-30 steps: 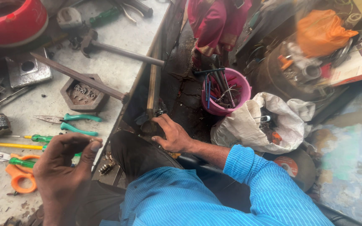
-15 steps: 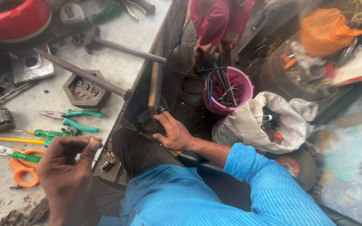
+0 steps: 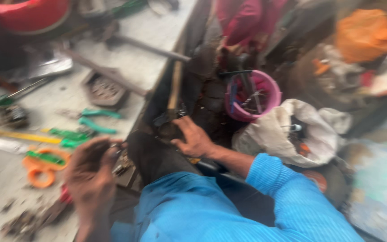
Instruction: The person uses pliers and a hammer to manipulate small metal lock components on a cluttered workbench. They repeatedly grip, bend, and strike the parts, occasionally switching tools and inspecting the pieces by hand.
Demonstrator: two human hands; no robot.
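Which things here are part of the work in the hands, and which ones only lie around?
In hand:
- right hand on a dark tool head with wooden handle
- left hand, raised; too blurred to tell what it holds

Lying about:
- orange scissors
- green pliers
- yellow ruler
- pink bucket
- white bag
- red bowl

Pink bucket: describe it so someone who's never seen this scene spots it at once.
Start at the grey workbench on the left and go past its right edge into the dark, cluttered gap. The pink bucket sits there, just left of a crumpled white bag and up from the right hand. It is the only round pink tub, with thin tools standing up inside it.
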